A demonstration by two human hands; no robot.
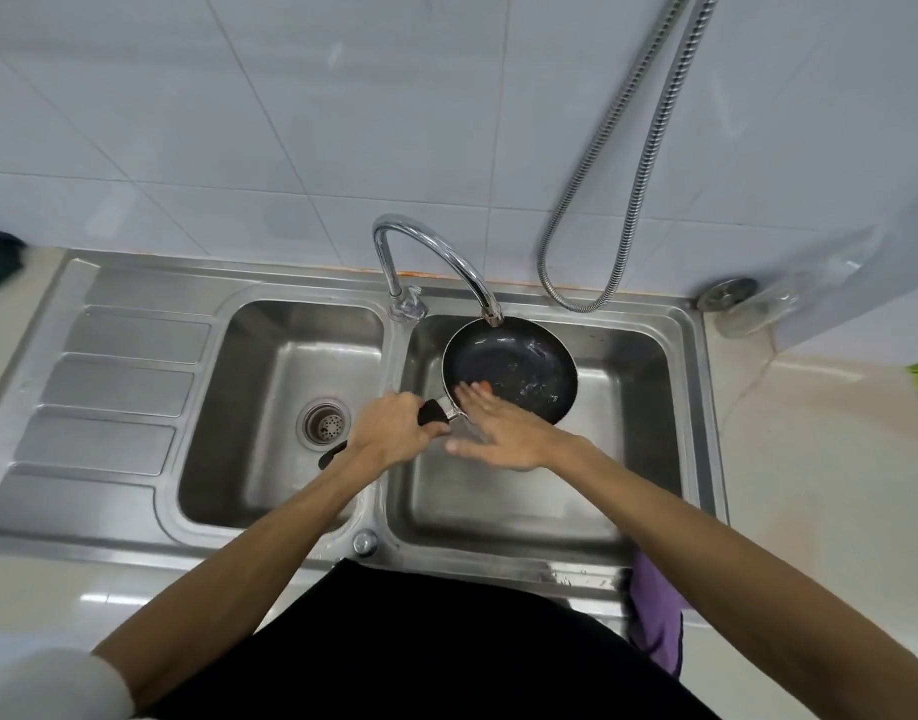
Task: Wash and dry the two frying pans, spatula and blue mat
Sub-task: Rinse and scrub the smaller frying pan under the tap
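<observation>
A steel double sink (pixel 134 407) with a ribbed drainboard on its left fills the counter below a white tiled wall (pixel 290 122). Its left basin (pixel 269 449) holds only a drain strainer (pixel 325 424); over the right basin (pixel 628 433) a dark frying pan (pixel 519 371) is held tilted, its far rim just under the spout of the curved chrome tap (pixel 436 257). A flexible metal hose (pixel 628 200) hangs down the wall on the right. A purple cloth (pixel 657 615) drapes over the sink's near edge at right. The left hand (pixel 394 433) is clamped around the pan's black handle (pixel 435 412). The right hand (pixel 503 433) lies spread, fingers (pixel 472 394) flat inside the pan's near rim, an orange patch showing just beyond them.
</observation>
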